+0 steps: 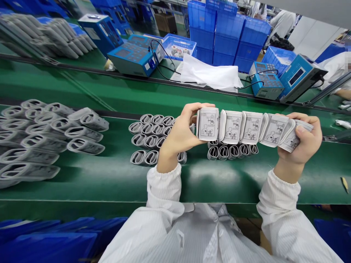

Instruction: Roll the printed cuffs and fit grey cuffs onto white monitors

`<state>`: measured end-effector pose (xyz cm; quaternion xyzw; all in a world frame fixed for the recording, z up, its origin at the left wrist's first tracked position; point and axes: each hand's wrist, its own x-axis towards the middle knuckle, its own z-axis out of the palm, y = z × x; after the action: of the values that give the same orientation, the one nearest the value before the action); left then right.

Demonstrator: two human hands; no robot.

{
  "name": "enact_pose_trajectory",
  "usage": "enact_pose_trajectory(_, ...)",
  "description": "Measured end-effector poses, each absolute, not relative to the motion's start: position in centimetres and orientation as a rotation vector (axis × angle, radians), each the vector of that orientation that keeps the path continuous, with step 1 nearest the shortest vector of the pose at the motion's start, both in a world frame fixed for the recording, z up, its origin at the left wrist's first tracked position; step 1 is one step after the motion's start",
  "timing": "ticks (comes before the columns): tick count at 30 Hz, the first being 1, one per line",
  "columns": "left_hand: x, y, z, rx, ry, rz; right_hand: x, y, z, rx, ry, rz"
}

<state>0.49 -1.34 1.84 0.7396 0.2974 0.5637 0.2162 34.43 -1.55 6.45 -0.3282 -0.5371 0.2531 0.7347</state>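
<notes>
Between my two hands a row of rolled grey cuffs is held up over the table, side by side, with printed arm-and-wrist diagrams facing me. My left hand is closed on the left end of this row, thumb below and fingers above. At the other end, my right hand pinches the last cuff, which tilts. Under the row, a smaller stack of rolled cuffs lies on the green table, partly hidden. Behind my left wrist sits another stack of rolled cuffs, with open ends towards me.
A larger pile of looser cuffs covers the table's left side. Blue test boxes with cables and a white cloth stand on the far shelf. Blue crates rise behind. A person's white sleeve shows at right.
</notes>
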Motion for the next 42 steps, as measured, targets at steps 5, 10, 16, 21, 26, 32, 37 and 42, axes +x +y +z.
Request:
enact_pose_trajectory(5, 0.5, -1.3, 1.8, 2.057, 0.8, 1.58, 34.6, -1.7, 6.5, -0.829, -1.25, 0.47)
enact_pose_trajectory(10, 0.5, -1.3, 1.7, 2.063, 0.811, 1.576, 34.6, -1.7, 6.4, -0.865, -1.307, 0.401)
enact_pose_trajectory(16, 0.5, -1.3, 1.7, 2.072, 0.805, 1.582, 34.7, -1.8, 6.4, -0.815, -1.288, 0.443)
enact_pose_trajectory(21, 0.5, -1.3, 2.0, 2.089, 0.786, 1.606, 34.6, -1.9, 6.4, -0.755, -1.312, 0.456)
enact_pose_trajectory(26, 0.5, -1.5, 2.0, 2.091, 0.774, 1.622, 34.6, -1.9, 6.3, -0.757, -1.287, 0.447)
enact_pose_trajectory(32, 0.5, -1.2, 2.1, 2.055, 0.784, 1.591, 34.7, -1.8, 6.5, -0.748, -1.332, 0.425)
enact_pose_trajectory(37, 0.8, -3.8, 0.5, 2.042, 0.702, 1.42, 35.3, -3.7, 4.4, -0.685, -1.36, 0.503)
enact_pose_trajectory(42, 2.7, -9.9, -6.0, 1.925, 0.89, 1.084, 38.8, -8.3, -2.6, -0.876, -1.707, 0.508)
